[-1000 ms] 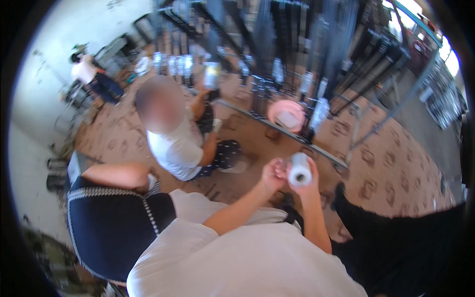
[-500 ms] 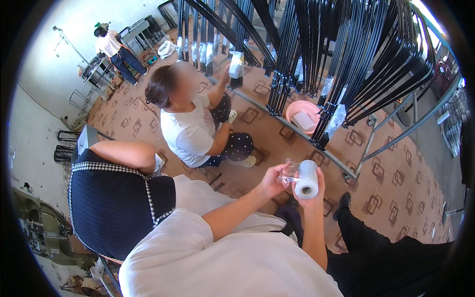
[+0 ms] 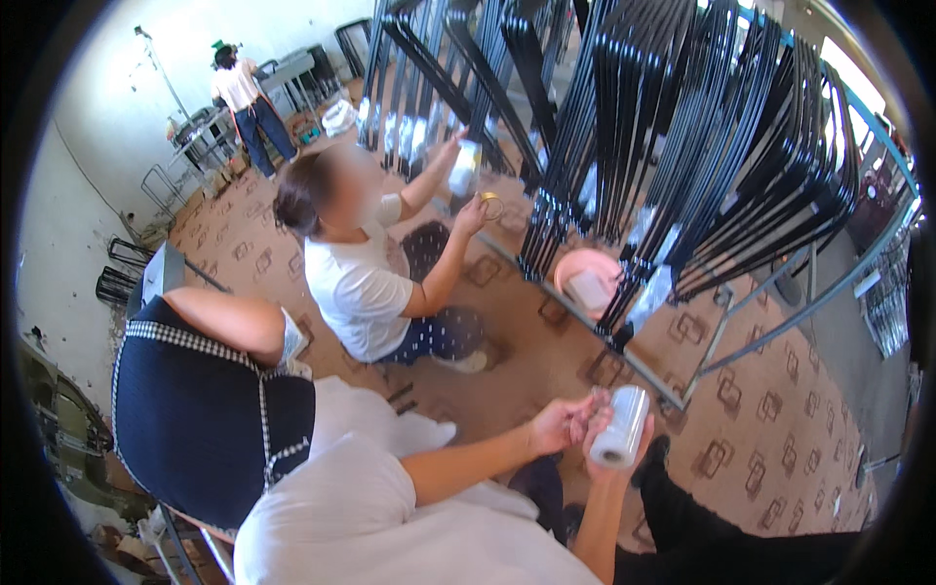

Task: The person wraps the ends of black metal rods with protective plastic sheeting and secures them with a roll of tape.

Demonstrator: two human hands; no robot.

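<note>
A roll of clear plastic film (image 3: 624, 425) rests tilted in my right hand (image 3: 611, 471), its hollow core end facing me. My right fingers wrap round its far side and are partly hidden. My left hand (image 3: 564, 425) is closed beside the roll, its fingertips pinching what looks like the film's loose end. Blur hides the exact grip. Beyond my hands, a crouching co-worker (image 3: 359, 273) in a white top holds a yellow ring-shaped roll (image 3: 491, 206), like tape, in one hand. The co-worker's other hand is at a plastic-wrapped post (image 3: 466, 168).
Bent black metal tubes (image 3: 663, 127) fill a metal rack (image 3: 673, 390) ahead. A pink basin (image 3: 563, 271) holding a pale block sits within its base. Another person in a dark gingham-edged garment (image 3: 195, 409) is close at my left. Someone stands at a far bench (image 3: 292, 66).
The view has shifted, and my hands with the film roll appear lower. My left fingers are closer to the roll. The co-worker's lower hand has risen, showing the yellow ring-shaped roll.
</note>
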